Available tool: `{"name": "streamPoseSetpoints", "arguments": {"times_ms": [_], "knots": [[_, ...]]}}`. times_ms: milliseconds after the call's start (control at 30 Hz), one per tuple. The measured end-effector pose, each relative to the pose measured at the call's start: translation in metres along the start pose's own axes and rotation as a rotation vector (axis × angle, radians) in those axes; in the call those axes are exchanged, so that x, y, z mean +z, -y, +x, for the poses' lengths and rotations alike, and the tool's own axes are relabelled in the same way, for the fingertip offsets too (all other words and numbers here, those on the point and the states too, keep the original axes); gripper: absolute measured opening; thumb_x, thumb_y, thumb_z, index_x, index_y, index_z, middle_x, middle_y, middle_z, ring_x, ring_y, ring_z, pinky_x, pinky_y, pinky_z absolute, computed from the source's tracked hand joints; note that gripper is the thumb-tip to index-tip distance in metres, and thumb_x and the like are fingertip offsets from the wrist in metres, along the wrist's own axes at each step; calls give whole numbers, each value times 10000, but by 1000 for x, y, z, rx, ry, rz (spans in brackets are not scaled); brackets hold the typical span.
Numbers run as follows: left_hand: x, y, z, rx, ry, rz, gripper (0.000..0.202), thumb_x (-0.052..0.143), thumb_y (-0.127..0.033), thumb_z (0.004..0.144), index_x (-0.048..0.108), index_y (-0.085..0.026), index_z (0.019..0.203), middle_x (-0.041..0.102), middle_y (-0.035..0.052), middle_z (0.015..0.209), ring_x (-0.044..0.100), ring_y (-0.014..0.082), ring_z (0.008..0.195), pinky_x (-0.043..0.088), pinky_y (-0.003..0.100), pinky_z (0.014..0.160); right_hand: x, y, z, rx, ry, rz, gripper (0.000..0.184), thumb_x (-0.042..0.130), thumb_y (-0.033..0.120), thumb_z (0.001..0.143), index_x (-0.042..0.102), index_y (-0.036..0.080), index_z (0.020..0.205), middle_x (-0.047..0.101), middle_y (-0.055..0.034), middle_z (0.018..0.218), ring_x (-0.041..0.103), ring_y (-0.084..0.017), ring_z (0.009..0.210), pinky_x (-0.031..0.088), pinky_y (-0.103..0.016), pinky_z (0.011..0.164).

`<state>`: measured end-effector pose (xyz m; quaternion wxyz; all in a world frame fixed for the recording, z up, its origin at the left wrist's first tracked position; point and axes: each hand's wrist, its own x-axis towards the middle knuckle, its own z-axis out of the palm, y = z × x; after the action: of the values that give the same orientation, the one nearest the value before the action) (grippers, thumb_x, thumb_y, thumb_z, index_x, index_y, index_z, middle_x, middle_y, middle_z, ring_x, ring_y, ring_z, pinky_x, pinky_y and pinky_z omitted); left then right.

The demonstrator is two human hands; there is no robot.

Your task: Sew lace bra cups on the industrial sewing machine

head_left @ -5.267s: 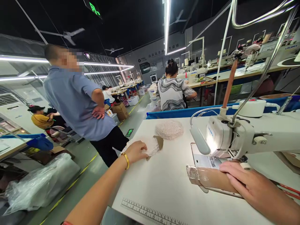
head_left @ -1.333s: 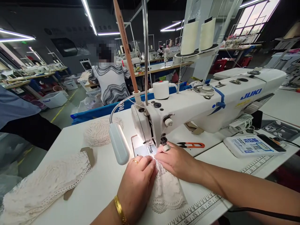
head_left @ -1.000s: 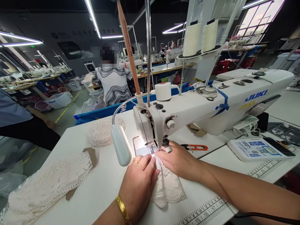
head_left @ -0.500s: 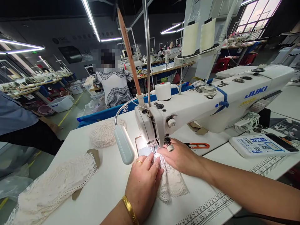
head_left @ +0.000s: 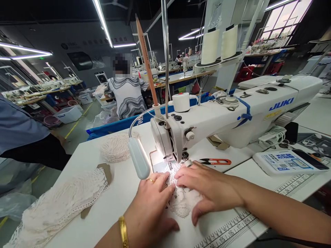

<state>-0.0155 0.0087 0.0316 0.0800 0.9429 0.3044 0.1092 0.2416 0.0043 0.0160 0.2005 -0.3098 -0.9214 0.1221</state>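
A small piece of cream lace (head_left: 181,201) lies on the white table under the needle of a white JUKI sewing machine (head_left: 219,117). My left hand (head_left: 152,206), with a gold ring and bangle, lies flat on the lace's left side, fingers stretched toward the needle. My right hand (head_left: 209,187) lies flat on its right side, fingers spread and pressing the lace down. The two hands nearly meet just in front of the presser foot (head_left: 172,162).
A heap of cream lace on brown card (head_left: 62,203) lies at the left; a round lace pile (head_left: 116,148) sits behind it. Red snips (head_left: 216,161) and a control panel (head_left: 284,162) lie to the right. A person in a blue shirt (head_left: 18,127) stands at the left.
Both hands have slid back toward me and flattened over the lace, which has bunched shorter and more of which now lies past the needle. My head turned from the aisle to the machine.
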Motion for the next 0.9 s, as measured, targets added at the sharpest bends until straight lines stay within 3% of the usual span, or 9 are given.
{"name": "streamPoseSetpoints", "arguments": {"times_ms": [67,133,200,267,367,467,600,733,900], "knots": [[4,0,1,-15,-39,-70,98,733,-223,902,672,-218,978,739,89,1172,689,301,1049,595,471,889,-1,3,-1,-44,31,24,176,747,302,974,645,207,1081,690,-71,1180,588,-260,1081,466,-385,943],[13,1,5,-62,-121,-153,222,472,-43,922,569,-227,844,707,38,931,652,215,838,556,360,747,1,2,2,-21,19,48,33,620,189,1021,631,203,992,701,-67,1073,604,-247,1019,466,-382,912],[21,4,12,-146,-206,-239,234,397,-54,911,473,-242,795,623,12,771,573,198,698,484,322,620,6,1,6,49,-66,110,133,528,153,1044,628,203,973,703,-53,968,609,-228,919,468,-370,866],[25,6,18,-237,-246,-363,191,395,-124,926,416,-255,790,571,-5,718,521,189,642,443,311,571,9,0,10,127,-202,193,161,498,212,1071,642,205,1000,711,-55,952,614,-226,888,474,-364,850],[23,6,27,-302,-239,-530,126,403,-198,929,438,-255,822,582,-6,760,517,180,656,462,311,591,12,2,15,251,-371,335,202,486,279,1086,643,218,973,704,-31,908,631,-208,852,476,-325,798],[19,4,32,-341,-215,-558,81,474,-176,834,497,-249,860,602,-12,781,546,185,691,476,314,620,13,7,19,343,-440,444,206,508,311,1072,606,229,911,656,21,805,602,-171,746,455,-287,728],[19,8,33,-292,-213,-446,104,487,-194,869,557,-234,803,614,7,777,585,204,733,495,333,665,13,10,21,364,-490,492,221,515,361,1070,591,232,907,664,26,803,601,-168,738,464,-284,728],[20,18,30,-225,-280,-311,282,444,-170,915,551,-212,657,587,45,814,588,204,770,514,322,681,13,10,22,369,-514,524,190,519,359,1062,591,231,941,709,14,853,644,-176,766,483,-293,743],[16,19,29,-170,-292,-354,276,442,-93,871,664,-215,761,683,53,945,625,221,928,557,336,812,15,10,21,363,-534,582,166,535,348,1067,611,232,975,736,2,923,680,-183,835,509,-296,789]]}}
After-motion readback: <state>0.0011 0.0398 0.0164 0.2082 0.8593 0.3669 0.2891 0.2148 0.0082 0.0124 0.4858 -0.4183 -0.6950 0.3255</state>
